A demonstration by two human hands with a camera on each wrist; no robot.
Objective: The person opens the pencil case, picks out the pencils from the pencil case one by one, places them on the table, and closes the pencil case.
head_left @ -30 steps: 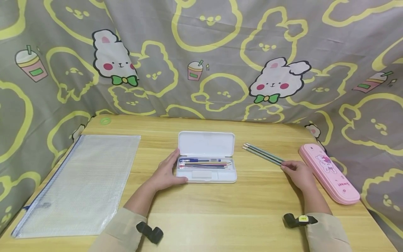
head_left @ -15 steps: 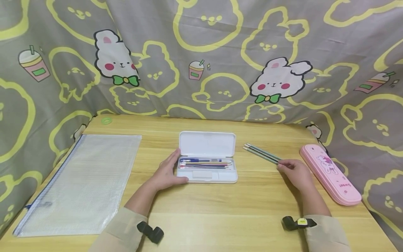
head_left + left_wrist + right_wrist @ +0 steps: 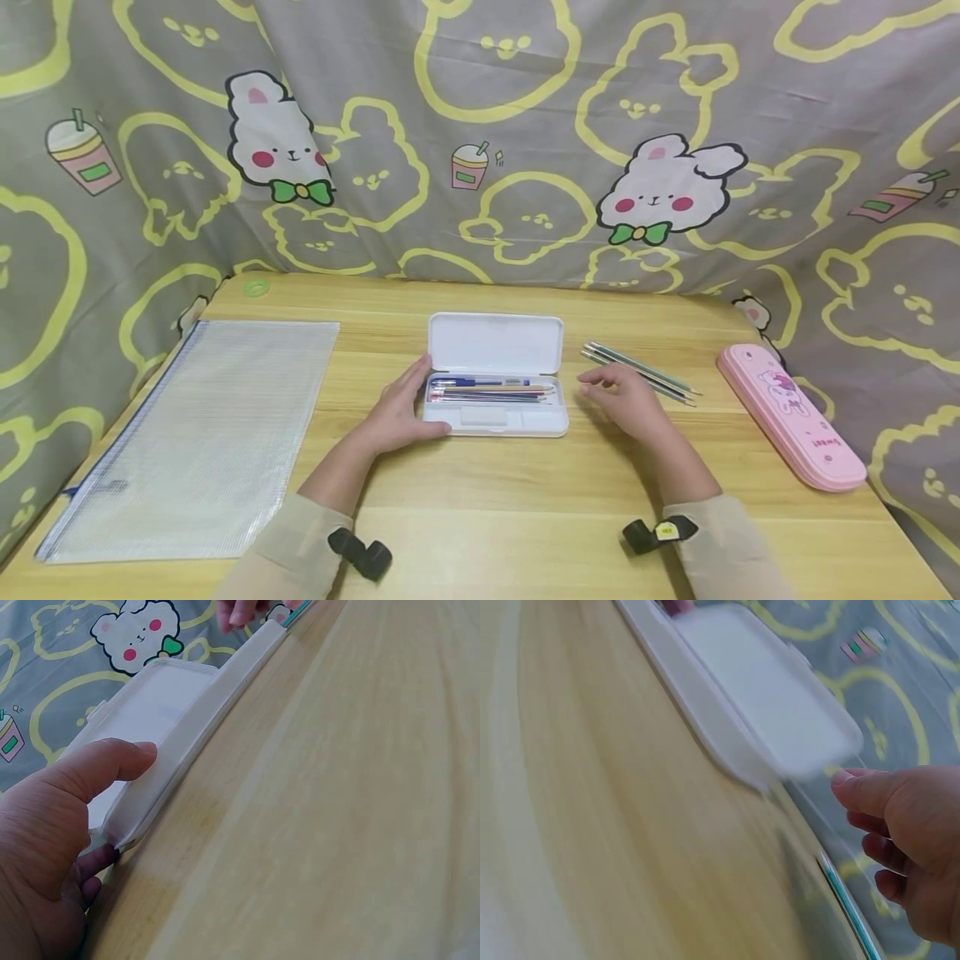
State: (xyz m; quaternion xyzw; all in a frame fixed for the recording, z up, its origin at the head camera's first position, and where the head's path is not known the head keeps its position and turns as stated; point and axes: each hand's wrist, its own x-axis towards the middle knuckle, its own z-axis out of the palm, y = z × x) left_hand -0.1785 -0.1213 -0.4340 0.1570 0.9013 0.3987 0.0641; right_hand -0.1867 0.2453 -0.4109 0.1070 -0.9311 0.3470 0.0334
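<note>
A white pencil case [image 3: 552, 422] stands on the table with its lid [image 3: 495, 343] up. It holds a blue pen [image 3: 465, 382], several pencils [image 3: 498, 393] and a white block like an eraser [image 3: 483, 415]. My left hand [image 3: 393, 417] grips the case's left end, thumb at the front and fingers along the side; the left wrist view shows the thumb [image 3: 127, 759] on its wall. To the right of the case hovers my right hand [image 3: 626, 402], holding nothing, its fingers loosely bent. Several green pencils [image 3: 671, 380] lie on the table beyond it.
A pink pencil case [image 3: 791, 417] lies shut at the right edge of the table. On the left is a clear mesh zip pouch [image 3: 195, 442], with a green ring [image 3: 257, 287] behind it. A patterned curtain [image 3: 525, 142] hangs around the back and sides.
My right hand has let go of the green pencils' near ends and moved left toward the white case. The pencils now lie loose on the table. My left hand keeps its place.
</note>
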